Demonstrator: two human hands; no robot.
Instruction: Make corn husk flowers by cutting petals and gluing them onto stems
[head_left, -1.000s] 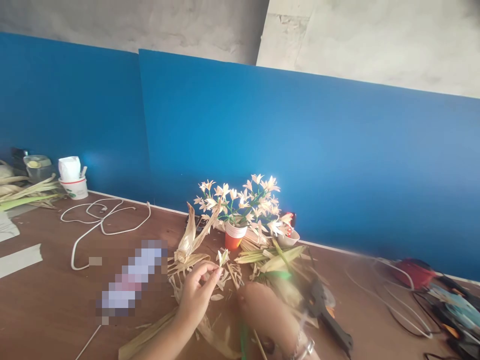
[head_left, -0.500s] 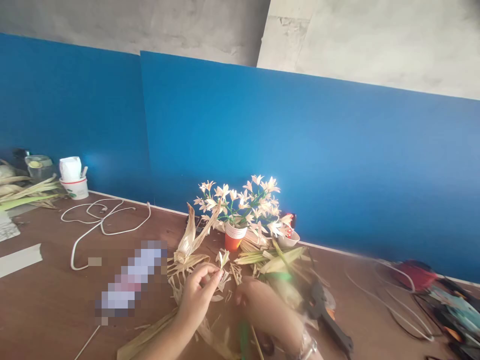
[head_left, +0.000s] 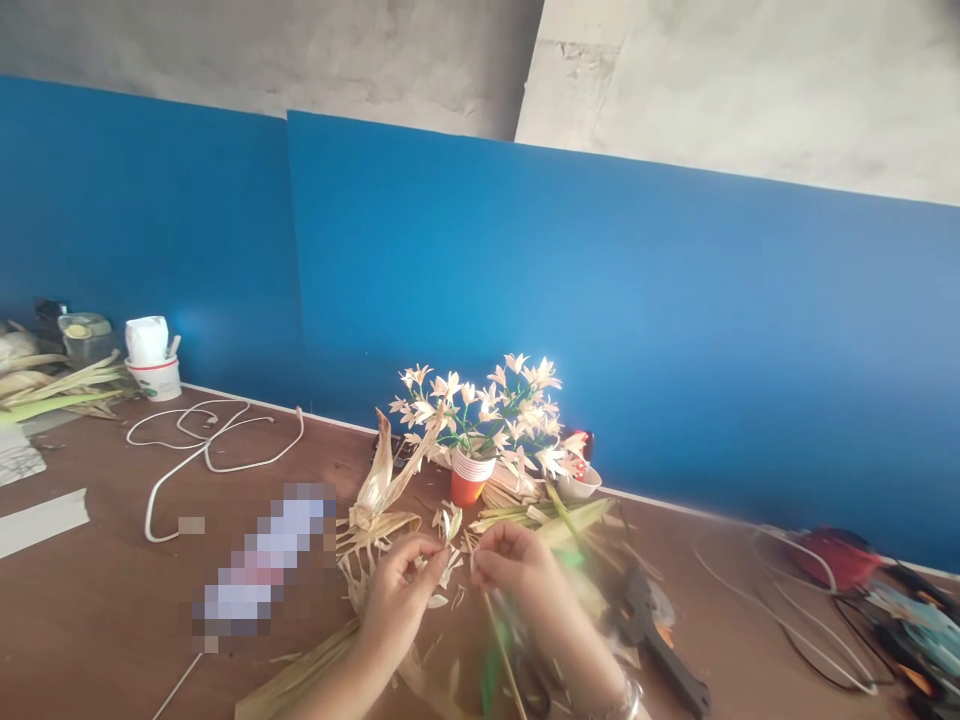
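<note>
Head view: 1 small pale flower (head_left: 451, 524) is pinched by the left hand (head_left: 401, 588), in front of the red cup (head_left: 468, 486). The right hand (head_left: 519, 566) is held just beside, fingertips drawn together; whether anything is gripped cannot be told. A glue gun (head_left: 673, 668) is laid on the counter (head_left: 105, 610).

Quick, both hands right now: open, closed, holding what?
Left hand: closed, pinching a small pale husk flower.
Right hand: curled inward; whether its grip is closed on anything cannot be told.
</note>
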